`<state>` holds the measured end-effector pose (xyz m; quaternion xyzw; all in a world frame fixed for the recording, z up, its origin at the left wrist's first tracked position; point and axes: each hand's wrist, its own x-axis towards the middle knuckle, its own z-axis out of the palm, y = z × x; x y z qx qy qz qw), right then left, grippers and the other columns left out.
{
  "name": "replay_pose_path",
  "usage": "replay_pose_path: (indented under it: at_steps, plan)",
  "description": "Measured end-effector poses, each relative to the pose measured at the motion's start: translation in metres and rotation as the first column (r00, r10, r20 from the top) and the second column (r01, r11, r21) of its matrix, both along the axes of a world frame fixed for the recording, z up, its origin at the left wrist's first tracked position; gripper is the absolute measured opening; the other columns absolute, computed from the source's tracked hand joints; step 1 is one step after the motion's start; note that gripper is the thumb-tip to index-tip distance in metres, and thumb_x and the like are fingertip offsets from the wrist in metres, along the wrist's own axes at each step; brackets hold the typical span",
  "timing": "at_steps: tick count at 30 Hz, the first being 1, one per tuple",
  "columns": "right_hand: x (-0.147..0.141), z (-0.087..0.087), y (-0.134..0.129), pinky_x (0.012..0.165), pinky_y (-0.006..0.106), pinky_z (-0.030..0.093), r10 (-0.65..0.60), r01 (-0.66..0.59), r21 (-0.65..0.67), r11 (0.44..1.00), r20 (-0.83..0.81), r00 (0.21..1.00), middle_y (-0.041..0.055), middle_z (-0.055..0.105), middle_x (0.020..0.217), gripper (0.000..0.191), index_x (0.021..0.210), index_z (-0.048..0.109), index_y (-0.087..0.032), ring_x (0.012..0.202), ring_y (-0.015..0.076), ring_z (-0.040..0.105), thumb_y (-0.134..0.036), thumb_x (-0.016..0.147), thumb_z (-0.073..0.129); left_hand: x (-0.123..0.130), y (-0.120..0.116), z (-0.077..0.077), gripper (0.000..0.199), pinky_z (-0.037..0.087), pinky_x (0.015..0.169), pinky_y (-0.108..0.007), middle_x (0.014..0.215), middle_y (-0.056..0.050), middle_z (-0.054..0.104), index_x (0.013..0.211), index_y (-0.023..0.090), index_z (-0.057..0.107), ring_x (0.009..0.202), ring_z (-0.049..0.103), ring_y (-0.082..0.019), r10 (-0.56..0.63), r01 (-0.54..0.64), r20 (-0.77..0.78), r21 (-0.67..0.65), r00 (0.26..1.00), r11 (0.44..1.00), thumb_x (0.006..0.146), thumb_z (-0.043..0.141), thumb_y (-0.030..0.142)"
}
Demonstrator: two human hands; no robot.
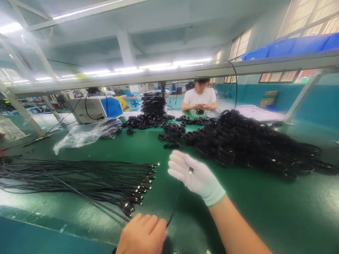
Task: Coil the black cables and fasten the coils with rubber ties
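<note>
My right hand (pixel 194 176), in a white glove, is raised above the green table with its palm up and fingers extended. A small metal-tipped connector (pixel 191 170) lies against its palm. From beneath that hand a thin black cable (pixel 175 206) runs down to my left hand (pixel 143 234). Bare and curled, my left hand is closed around the cable near the table's front edge. Straight black cables (pixel 106 180) lie in a bundle to the left, their metal connector ends pointing right.
Coiled black cables form a large heap (pixel 238 141) at the right and smaller piles (pixel 148 120) at the back. A clear plastic bag (pixel 87 134) lies behind the straight cables. Across the table sits a person (pixel 200 97). A metal beam (pixel 164 74) crosses overhead.
</note>
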<state>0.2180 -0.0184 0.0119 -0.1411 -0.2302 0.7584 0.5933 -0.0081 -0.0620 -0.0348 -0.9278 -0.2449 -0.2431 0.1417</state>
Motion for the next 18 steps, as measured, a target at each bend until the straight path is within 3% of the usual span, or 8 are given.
replay_pose_path:
  at_steps: [3, 5, 7, 9, 11, 14, 18]
  plan:
    - [-0.007, -0.007, -0.001, 0.101, 0.048, 0.039, 0.080, -0.079, -0.027, 0.997, 0.056, 0.995, 0.0088, 0.065, 0.109, 0.028, 0.110, 0.058, -0.013, 0.098, 0.0187, 0.063, -0.028, 0.095, 0.040, 0.004, -0.010, 0.018, 0.028, 0.028, 0.046, -0.030, 0.048, 0.003, 0.051, 0.069, 0.022, 0.054, 0.041, 0.045, -0.014, -0.068, 0.067, 0.048, 0.035, 0.997, 0.997, 0.088, 0.034, 0.017]
    - [-0.014, -0.012, -0.006, 0.097, 0.052, 0.039, 0.201, -0.204, 0.006, 0.979, 0.143, 0.969, 0.0120, 0.067, 0.104, 0.028, 0.109, 0.058, -0.011, 0.091, 0.0205, 0.065, -0.030, 0.089, 0.053, 0.005, -0.004, 0.046, 0.024, 0.031, 0.049, -0.028, 0.054, 0.003, 0.056, 0.074, 0.022, 0.058, 0.046, 0.049, -0.014, -0.062, 0.065, 0.042, -0.063, 0.997, 0.996, 0.089, 0.040, 0.021]
    - [-0.023, -0.017, -0.012, 0.093, 0.053, 0.041, 0.340, -0.359, 0.054, 0.932, 0.215, 0.915, 0.0156, 0.067, 0.100, 0.038, 0.109, 0.058, -0.009, 0.089, 0.0238, 0.066, -0.034, 0.081, 0.063, 0.005, 0.011, 0.079, 0.017, 0.035, 0.056, -0.026, 0.066, 0.001, 0.061, 0.077, 0.022, 0.062, 0.058, 0.054, -0.014, 0.046, -0.034, 0.056, -0.198, 0.997, 0.980, 0.088, 0.048, 0.024]
    - [-0.032, -0.019, -0.019, 0.090, 0.054, 0.041, 0.449, -0.482, 0.108, 0.870, 0.233, 0.862, 0.0190, 0.067, 0.100, 0.047, 0.111, 0.057, -0.007, 0.090, 0.0274, 0.066, -0.039, 0.078, 0.066, 0.007, 0.030, 0.105, 0.009, 0.037, 0.059, -0.023, 0.072, 0.003, 0.063, 0.079, 0.023, 0.064, 0.064, 0.055, -0.012, 0.091, -0.064, 0.050, -0.394, 0.995, 0.917, 0.084, 0.057, 0.026]
    - [-0.040, -0.020, -0.024, 0.089, 0.056, 0.041, 0.509, -0.543, 0.145, 0.827, 0.215, 0.833, 0.0205, 0.067, 0.100, 0.050, 0.112, 0.056, -0.007, 0.092, 0.0292, 0.066, -0.042, 0.078, 0.066, 0.012, 0.048, 0.118, 0.005, 0.038, 0.060, -0.021, 0.075, 0.004, 0.063, 0.078, 0.023, 0.065, 0.066, 0.056, -0.011, 0.099, -0.043, 0.069, -0.565, 0.993, 0.824, 0.080, 0.061, 0.023]
    - [-0.047, -0.021, -0.027, 0.087, 0.057, 0.042, 0.531, -0.560, 0.142, 0.816, 0.195, 0.824, 0.0204, 0.067, 0.099, 0.050, 0.113, 0.055, -0.007, 0.092, 0.0296, 0.066, -0.040, 0.078, 0.066, 0.021, 0.064, 0.115, 0.006, 0.040, 0.060, -0.020, 0.076, 0.003, 0.063, 0.075, 0.020, 0.066, 0.067, 0.056, -0.010, 0.117, 0.013, 0.138, -0.699, 0.983, 0.715, 0.078, 0.061, 0.022]
    - [-0.049, -0.021, -0.027, 0.085, 0.056, 0.044, 0.503, -0.518, 0.151, 0.842, 0.123, 0.855, 0.0145, 0.066, 0.094, 0.046, 0.111, 0.055, -0.007, 0.086, 0.0260, 0.067, -0.038, 0.078, 0.065, 0.027, 0.081, 0.087, 0.013, 0.043, 0.061, -0.020, 0.075, 0.001, 0.065, 0.075, 0.016, 0.065, 0.070, 0.058, -0.012, 0.079, 0.106, 0.187, -0.802, 0.979, 0.587, 0.081, 0.055, 0.023]
